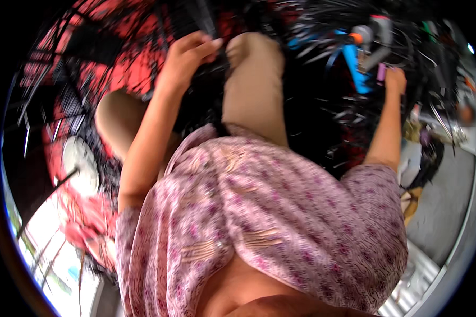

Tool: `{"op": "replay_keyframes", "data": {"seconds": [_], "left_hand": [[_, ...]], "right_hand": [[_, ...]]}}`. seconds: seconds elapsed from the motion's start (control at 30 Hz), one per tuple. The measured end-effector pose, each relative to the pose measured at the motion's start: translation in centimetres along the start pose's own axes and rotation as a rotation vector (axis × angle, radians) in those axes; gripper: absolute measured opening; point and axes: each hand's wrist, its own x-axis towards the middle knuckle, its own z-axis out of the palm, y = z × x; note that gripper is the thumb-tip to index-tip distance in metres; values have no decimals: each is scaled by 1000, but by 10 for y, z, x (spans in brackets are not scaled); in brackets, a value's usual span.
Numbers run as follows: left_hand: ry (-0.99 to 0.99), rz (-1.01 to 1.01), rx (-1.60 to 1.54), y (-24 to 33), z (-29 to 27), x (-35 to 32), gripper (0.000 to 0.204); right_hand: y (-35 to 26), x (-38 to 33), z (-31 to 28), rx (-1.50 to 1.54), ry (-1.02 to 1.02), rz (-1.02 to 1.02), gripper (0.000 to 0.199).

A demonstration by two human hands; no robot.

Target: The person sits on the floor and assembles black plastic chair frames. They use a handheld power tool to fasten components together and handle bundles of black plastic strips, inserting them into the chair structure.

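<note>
Left hand [188,55] at eleven o'clock pinches dark fabric [206,90] by the knee [251,50] — right hand [395,80], at two o'clock, fingers wrapped on a purple grip [381,73]; steadying looks next.

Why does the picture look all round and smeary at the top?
In the head view, the fisheye lens bends everything into a circle with black corners; the bicycle parts up top are streaked with motion blur, the left hand and right hand are soft, and daylight at lower left glares white.

Left hand [188,55] grips a dark part; right hand [395,80] touches a blue bicycle frame [354,66].
</note>
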Motion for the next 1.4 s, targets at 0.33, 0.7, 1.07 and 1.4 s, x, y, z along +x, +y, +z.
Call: {"op": "replay_keyframes", "data": {"seconds": [0.33, 0.7, 1.07, 1.4], "left_hand": [[59, 73, 38, 3, 9, -2, 17], [111, 180, -220, -5, 7, -3, 14], [115, 711, 224, 72, 54, -61, 23], [-111, 311, -351, 30, 60, -75, 70]], "right_hand": [[-28, -9, -17, 48, -199, -65, 39], [3, -20, -42, 186, 201, 249, 42], [-135, -218, -204, 1605, -253, -251, 29], [-258, -346, -156, 1734, -927, -719, 84]]}}
